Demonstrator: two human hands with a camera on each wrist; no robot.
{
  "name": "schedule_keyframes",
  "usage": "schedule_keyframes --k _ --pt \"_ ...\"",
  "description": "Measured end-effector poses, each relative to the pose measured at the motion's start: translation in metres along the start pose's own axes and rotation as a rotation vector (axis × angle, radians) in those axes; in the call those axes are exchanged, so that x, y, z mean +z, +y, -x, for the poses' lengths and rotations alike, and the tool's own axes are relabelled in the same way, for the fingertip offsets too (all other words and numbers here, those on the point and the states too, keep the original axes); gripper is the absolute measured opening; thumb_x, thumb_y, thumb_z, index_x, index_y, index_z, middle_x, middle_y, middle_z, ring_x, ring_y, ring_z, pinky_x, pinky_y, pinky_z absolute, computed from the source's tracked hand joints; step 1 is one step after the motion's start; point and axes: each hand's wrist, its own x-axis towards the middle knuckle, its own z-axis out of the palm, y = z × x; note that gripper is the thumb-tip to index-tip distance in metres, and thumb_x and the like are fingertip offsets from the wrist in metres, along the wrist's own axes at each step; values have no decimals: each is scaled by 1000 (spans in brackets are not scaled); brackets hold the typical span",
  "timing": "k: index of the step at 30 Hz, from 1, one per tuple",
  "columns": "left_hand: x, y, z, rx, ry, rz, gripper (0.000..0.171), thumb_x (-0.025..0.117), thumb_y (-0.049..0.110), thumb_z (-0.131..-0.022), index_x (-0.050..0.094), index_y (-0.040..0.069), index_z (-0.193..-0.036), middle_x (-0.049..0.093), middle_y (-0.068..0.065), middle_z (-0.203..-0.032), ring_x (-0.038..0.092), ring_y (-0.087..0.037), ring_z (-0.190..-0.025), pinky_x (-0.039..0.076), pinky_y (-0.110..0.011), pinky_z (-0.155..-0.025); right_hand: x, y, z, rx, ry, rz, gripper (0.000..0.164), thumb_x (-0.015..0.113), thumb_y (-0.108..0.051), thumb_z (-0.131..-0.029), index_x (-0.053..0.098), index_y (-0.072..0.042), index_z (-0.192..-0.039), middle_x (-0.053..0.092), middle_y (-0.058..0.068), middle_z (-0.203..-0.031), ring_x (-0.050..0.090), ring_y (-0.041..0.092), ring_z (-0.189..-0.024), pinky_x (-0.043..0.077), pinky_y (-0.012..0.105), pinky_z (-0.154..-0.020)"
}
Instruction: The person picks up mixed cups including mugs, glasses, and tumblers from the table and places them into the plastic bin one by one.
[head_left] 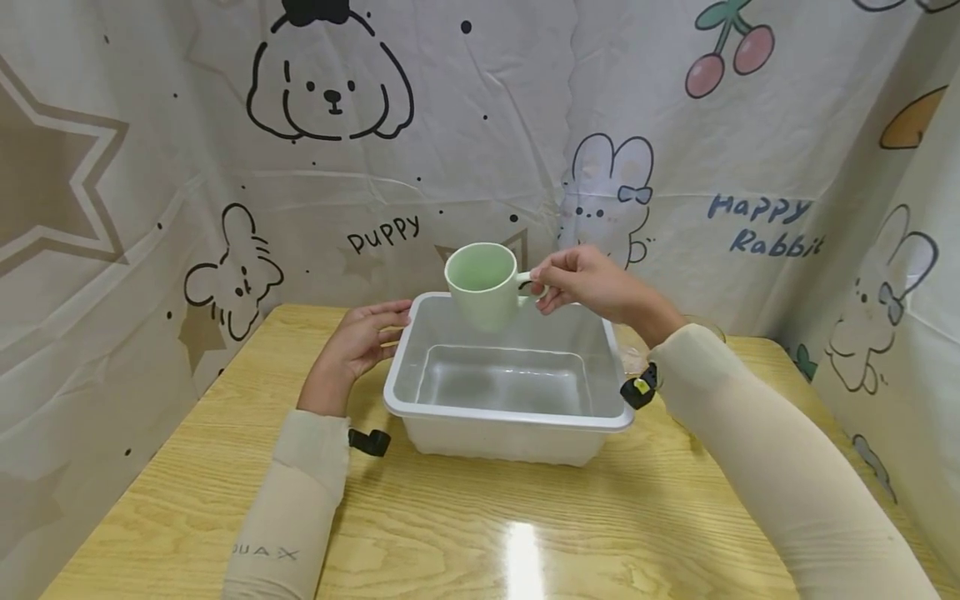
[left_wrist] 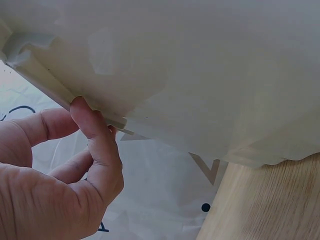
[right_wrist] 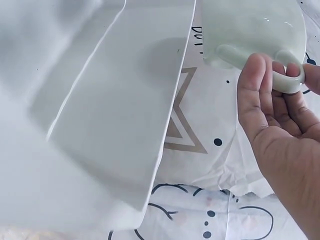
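A pale green mug (head_left: 480,287) is held in the air over the back of a light grey plastic basin (head_left: 510,421). My right hand (head_left: 581,283) pinches its handle, with fingers and thumb around the loop in the right wrist view. The mug is upright or nearly so, its inside green; I cannot see its bottom. My left hand (head_left: 360,337) is at the basin's left rim, and in the left wrist view its bent fingers (left_wrist: 95,120) grip the rim's lip from below. Low inside the basin runs a shiny line, perhaps a water surface.
The basin stands on a yellowish wooden table (head_left: 450,525). Beyond its right side is a clear object (head_left: 633,360), partly hidden by the basin and my right arm. A printed curtain (head_left: 480,125) hangs close behind and along both sides.
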Motion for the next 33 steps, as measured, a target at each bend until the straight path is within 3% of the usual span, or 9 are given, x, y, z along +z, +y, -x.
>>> schedule_keyframes --k 8,12,16,23,33 --pt "0 1 -1 1 4 -8 49 62 6 -100 52 0 -147 61 -5 -126 66 -17 -100 58 -28 -82 13 -3 -10 -20 -37 -45 24 49 -6 -107 63 12 -109 65 23 -103 70 22 -81 61 37 -82" --pt "1 1 0 -4 15 -9 47 63 6 -100 54 1 -146 62 -5 -125 66 -18 -101 58 -29 -82 19 0 -15 -15 -63 -54 26 48 -6 -107 61 16 -111 64 25 -104 70 22 -81 61 38 -82" --pt "1 1 0 -11 24 -6 46 64 6 -99 56 2 -144 62 -4 -125 65 -19 -103 59 -30 -82 24 4 -19 -21 -71 -39 30 47 -6 -107 58 21 -114 66 18 -99 70 21 -79 61 38 -82" --pt "1 1 1 -9 27 -12 46 64 6 -99 56 2 -144 62 -5 -127 65 -19 -103 59 -30 -82 30 15 -28 5 -85 -43 29 48 -7 -106 60 19 -107 63 28 -107 69 23 -80 61 40 -83" --pt "0 0 1 2 9 -5 48 63 5 -100 53 0 -147 64 -3 -121 67 -16 -99 59 -29 -81 33 28 -32 36 -145 -41 29 46 -5 -107 60 20 -108 63 24 -100 68 23 -76 61 40 -81"
